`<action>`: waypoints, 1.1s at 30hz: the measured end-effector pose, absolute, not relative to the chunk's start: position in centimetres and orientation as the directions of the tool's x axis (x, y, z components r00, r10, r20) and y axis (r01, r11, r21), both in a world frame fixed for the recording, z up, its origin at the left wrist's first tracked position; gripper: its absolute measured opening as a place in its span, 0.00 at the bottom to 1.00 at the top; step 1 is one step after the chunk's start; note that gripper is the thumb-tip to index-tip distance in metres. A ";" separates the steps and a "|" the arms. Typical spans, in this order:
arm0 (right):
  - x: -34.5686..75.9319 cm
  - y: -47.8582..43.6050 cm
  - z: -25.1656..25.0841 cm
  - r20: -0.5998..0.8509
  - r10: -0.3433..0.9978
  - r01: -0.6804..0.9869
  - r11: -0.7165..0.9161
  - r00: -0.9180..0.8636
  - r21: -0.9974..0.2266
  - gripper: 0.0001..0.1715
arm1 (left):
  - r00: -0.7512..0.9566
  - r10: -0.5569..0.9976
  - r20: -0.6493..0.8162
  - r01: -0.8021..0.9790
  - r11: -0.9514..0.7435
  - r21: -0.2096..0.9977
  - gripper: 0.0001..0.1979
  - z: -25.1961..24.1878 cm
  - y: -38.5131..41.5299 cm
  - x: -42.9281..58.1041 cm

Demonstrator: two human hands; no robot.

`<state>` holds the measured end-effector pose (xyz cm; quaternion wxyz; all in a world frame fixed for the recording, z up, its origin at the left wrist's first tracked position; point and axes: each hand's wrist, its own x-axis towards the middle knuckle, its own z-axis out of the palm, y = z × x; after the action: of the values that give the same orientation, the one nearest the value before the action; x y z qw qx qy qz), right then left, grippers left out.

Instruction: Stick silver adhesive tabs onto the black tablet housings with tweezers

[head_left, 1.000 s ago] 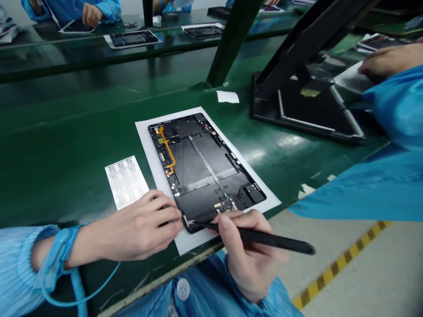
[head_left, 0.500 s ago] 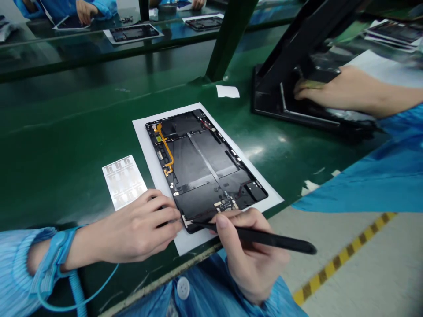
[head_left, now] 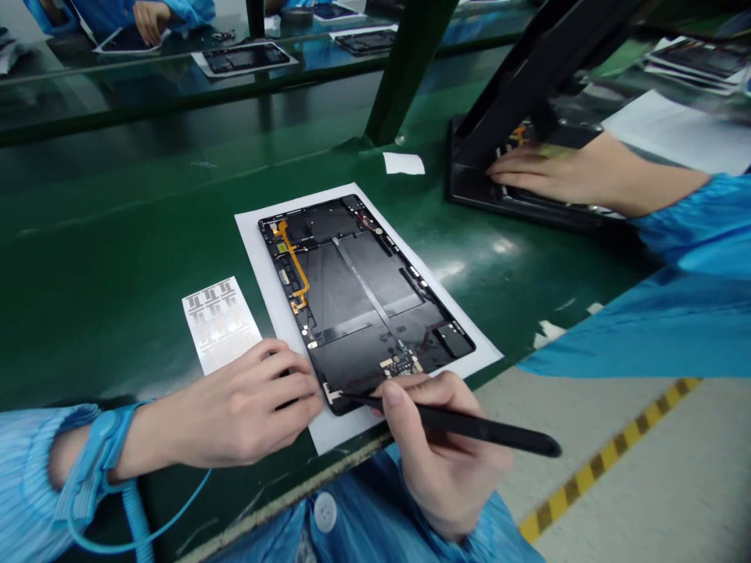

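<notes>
An opened tablet housing lies on a white sheet, with an orange flex cable along its left side. My right hand grips a black pen-like tool, whose thin tip touches the near left corner, beside a small whitish L-shaped piece. My left hand rests at the housing's near left edge, fingers bent and close together; its fingertips are at the edge and what they hold, if anything, is hidden. Partly behind that hand is a sticker sheet with grey shapes.
At the right, a co-worker's hand works under a black press-like stand. A green post rises behind the housing, near a small white paper. Across the bench are more housings and another person's hand.
The co-worker's hand has shifted left under the black stand, and an orange part now shows there. A housing across the bench has moved slightly right. My hands have barely moved.
</notes>
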<state>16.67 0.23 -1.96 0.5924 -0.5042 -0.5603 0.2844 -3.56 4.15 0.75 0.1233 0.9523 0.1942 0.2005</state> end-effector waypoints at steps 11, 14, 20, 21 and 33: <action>16.6 0.2 -1.6 0.332 0.921 0.228 0.285 0.205 -0.931 0.12 | 0.854 0.417 0.312 0.328 -0.896 0.300 0.12 0.9 4.0 -3.6; 16.6 0.2 -1.1 0.309 0.928 0.214 0.264 0.211 -0.940 0.12 | 0.835 0.446 0.324 0.357 -0.885 0.299 0.11 1.2 3.9 -3.4; 17.0 0.3 -0.7 0.308 0.919 0.287 0.234 0.247 -0.929 0.08 | 0.811 0.506 0.292 0.416 -0.851 0.319 0.12 1.2 3.7 -3.5; 17.0 0.3 -0.7 0.290 0.924 0.265 0.223 0.248 -0.938 0.08 | 0.813 0.509 0.284 0.418 -0.849 0.323 0.12 1.2 3.6 -3.5; 16.6 0.8 -1.4 0.228 0.970 0.222 0.204 0.089 -0.953 0.10 | 0.814 0.509 0.281 0.417 -0.848 0.329 0.13 1.2 3.7 -3.5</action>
<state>16.64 0.77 -1.36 0.5234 -0.5200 -0.5728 0.3571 -3.52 3.66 1.22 0.1268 0.9438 0.2453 0.1818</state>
